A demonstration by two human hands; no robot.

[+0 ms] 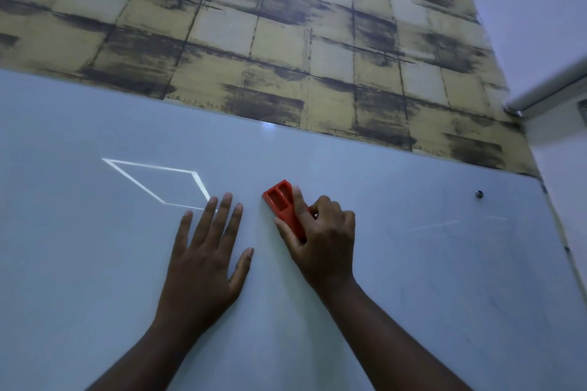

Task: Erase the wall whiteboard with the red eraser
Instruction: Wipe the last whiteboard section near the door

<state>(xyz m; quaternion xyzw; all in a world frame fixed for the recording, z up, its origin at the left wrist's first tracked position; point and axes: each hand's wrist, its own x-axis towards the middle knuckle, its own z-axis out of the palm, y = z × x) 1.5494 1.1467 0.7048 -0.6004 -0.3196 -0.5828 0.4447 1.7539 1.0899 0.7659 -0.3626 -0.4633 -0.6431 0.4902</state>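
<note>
Whiteboard (95, 263) fills my view, pale and glossy under patterned wallpaper (286, 25). I see the left hand (203, 263) flat on it, fingers straight and spread, tips covering a corner of a bright diamond outline (152, 181). Just right, the right hand (320, 241) curls round the red eraser (282, 203), pressed to the board, its lower end hidden. Faint smudges further right, hard to read.

Dim room, yellow checked wallpaper (286, 25)
</note>
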